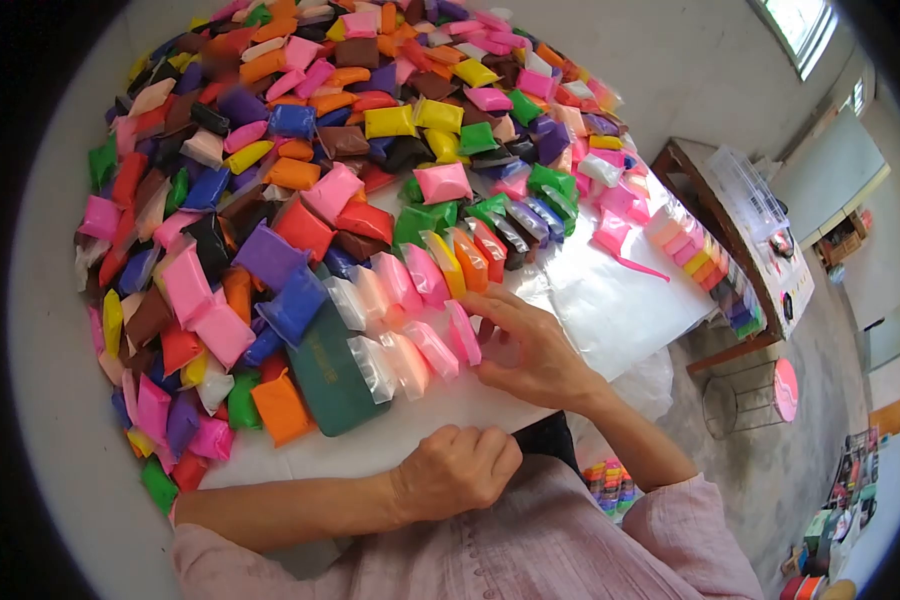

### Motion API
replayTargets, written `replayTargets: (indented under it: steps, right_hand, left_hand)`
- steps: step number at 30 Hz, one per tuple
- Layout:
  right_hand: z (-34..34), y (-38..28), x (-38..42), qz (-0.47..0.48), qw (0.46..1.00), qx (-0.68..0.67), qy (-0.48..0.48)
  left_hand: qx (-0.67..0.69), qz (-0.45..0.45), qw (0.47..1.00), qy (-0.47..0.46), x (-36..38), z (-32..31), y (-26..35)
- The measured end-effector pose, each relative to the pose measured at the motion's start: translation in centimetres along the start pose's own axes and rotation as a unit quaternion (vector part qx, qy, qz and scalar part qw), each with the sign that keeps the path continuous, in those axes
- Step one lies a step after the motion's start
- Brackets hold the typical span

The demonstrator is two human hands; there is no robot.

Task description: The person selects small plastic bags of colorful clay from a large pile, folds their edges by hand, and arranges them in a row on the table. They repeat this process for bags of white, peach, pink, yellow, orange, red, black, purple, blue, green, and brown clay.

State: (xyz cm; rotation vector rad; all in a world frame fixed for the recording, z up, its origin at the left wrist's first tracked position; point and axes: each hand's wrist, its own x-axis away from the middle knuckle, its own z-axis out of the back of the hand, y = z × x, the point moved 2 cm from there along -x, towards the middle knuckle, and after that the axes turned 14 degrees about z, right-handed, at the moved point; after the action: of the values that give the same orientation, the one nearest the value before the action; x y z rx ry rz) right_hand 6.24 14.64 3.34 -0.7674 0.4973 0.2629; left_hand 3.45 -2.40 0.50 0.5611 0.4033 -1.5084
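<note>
My right hand [530, 345] has its thumb and fingers around the edges of a bright pink packet [463, 333] of what looks like soft clay in clear film. That packet stands upright at the right end of a short front row, beside a lighter pink packet [431, 350], a peach packet [404, 364] and a whitish packet [373, 368]. Behind it runs a longer upright row, with a yellow packet [444, 264], an orange packet [467, 259] and a red packet [487, 250]. Near my body, my left hand [457, 468] is closed in a fist; nothing shows in it.
A large heap of mixed coloured packets [270, 175] covers the table's left and far side. Left of the rows lies a dark green flat case [335, 375]. Packed rows of packets [705, 260] stand at the right edge. Beyond are another table [685, 165] and a pink-topped stool [786, 390].
</note>
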Motion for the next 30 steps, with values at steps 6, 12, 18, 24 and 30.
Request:
replayTargets:
  steps: [6, 12, 18, 24, 30]
  right_hand:
    - [-0.9, 0.0, 0.1, 0.013, 1.000, 0.015, -0.011]
    - [-0.8, -0.5, 0.5, -0.016, 0.999, 0.018, -0.026]
    - [-0.9, -0.4, 1.0, 0.002, 1.000, -0.002, -0.011]
    - [-0.6, -0.7, 1.7, -0.026, 0.999, -0.032, 0.015]
    - [-1.1, -0.4, 2.4, -0.007, 1.000, -0.006, 0.030]
  left_hand:
    - [-0.005, -0.005, 1.000, 0.005, -0.1, 0.0, 0.0]
    - [-0.019, -0.017, 1.000, -0.001, 0.0, 0.0, 0.1]
    - [-0.010, -0.019, 1.000, -0.004, 0.1, -0.1, 0.1]
    - [0.053, 0.028, 0.997, -0.044, 0.0, 0.1, -0.1]
    - [0.094, 0.085, 0.988, -0.089, -0.6, 0.4, 0.1]
